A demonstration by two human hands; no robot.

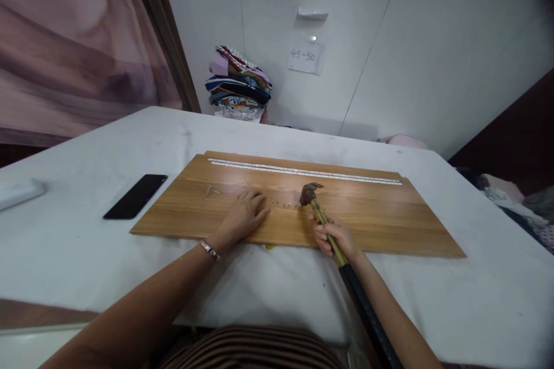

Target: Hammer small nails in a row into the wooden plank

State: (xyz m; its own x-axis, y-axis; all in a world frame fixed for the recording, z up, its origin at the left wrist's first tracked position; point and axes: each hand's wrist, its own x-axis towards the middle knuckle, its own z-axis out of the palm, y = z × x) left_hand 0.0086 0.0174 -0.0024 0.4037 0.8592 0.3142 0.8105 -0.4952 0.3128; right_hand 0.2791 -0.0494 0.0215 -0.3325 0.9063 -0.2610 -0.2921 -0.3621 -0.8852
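Observation:
A claw hammer (329,223) with a rusty head and a yellow and black handle is gripped by my right hand (336,237), high on the handle. Its head is just above or on a wooden board (372,213); I cannot tell if it touches. My left hand (246,213) lies on the board with fingers stretched out, left of a row of small nail heads (289,204). Several loose nails (210,191) rest on the board further left. Two white printed strips (303,172) run along the board's far side.
The board lies on a white-covered table (242,138). A black phone (135,196) is left of it, with a white object (21,193) at the far left. Folded cloths (239,83) are stacked behind, against the wall. A pink curtain (82,40) hangs left.

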